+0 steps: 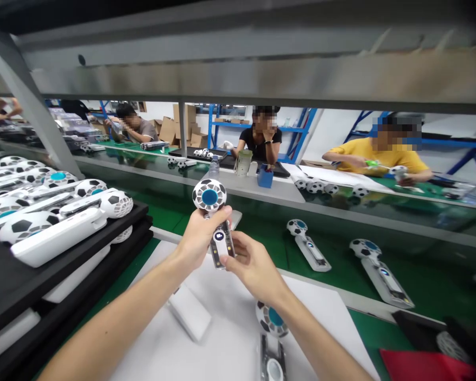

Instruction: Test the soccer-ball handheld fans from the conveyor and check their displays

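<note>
Between my two hands is a handheld device with a soccer-ball head (209,194), held upright above the white work sheet (154,323). The head has a blue disc, and the handle below shows bare inner parts. My left hand (198,235) closes round its neck, thumb across the front. Lower down, my right hand (252,262) grips the handle's side with thumb and fingers. Under my hands a white handle cover (191,312) lies on the sheet. Another soccer-ball device (273,341), its handle also uncovered, lies partly behind my right forearm.
Stacked black trays (143,211) full of similar devices stand at left. Two devices, one nearer (381,272) and one farther (309,246), lie on the green conveyor (341,233). A red item (424,365) lies at lower right. Several co-workers sit across the line; a metal beam (238,79) runs overhead.
</note>
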The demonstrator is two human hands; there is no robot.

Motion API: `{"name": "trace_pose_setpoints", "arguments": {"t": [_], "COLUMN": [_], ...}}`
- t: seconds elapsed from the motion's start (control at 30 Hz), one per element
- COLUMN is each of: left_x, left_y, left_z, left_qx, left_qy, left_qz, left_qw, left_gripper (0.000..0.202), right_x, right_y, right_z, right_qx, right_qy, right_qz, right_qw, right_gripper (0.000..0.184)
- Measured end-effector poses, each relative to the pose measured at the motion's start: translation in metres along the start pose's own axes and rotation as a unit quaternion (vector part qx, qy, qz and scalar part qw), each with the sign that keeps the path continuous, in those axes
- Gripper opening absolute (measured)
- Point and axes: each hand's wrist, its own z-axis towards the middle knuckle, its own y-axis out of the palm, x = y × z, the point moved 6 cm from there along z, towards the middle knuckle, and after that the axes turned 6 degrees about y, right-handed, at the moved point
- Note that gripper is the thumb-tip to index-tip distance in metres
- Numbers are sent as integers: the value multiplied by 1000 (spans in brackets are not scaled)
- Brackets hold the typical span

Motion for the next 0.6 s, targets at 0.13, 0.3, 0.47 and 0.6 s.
{"name": "trace_pose_setpoints", "arguments": {"t": [0.13, 0.3, 0.47, 0.6], "left_x": [-9, -42, -93, -107], "left_y": [10, 20, 22, 34], "left_z": [19, 64, 79, 74], "left_qx": [-32, -83, -116, -151], "left_qy": [8, -18, -40, -21], "left_qz": [87, 226, 451, 535], "left_qw": [996, 970, 884, 831], "left_gripper": [46, 66, 38, 37], "right_x": [2, 13, 52, 74], "right_y": [-17, -58, -116, -155], "right_z": [4, 17, 28, 22], "right_qx": [-6, 17, 137, 222], "right_qy": [40, 87, 146, 171], "right_qz": [52, 86, -12, -151], "right_qw": [998, 992, 980, 948], "right_gripper": [40, 37, 30, 29]}}
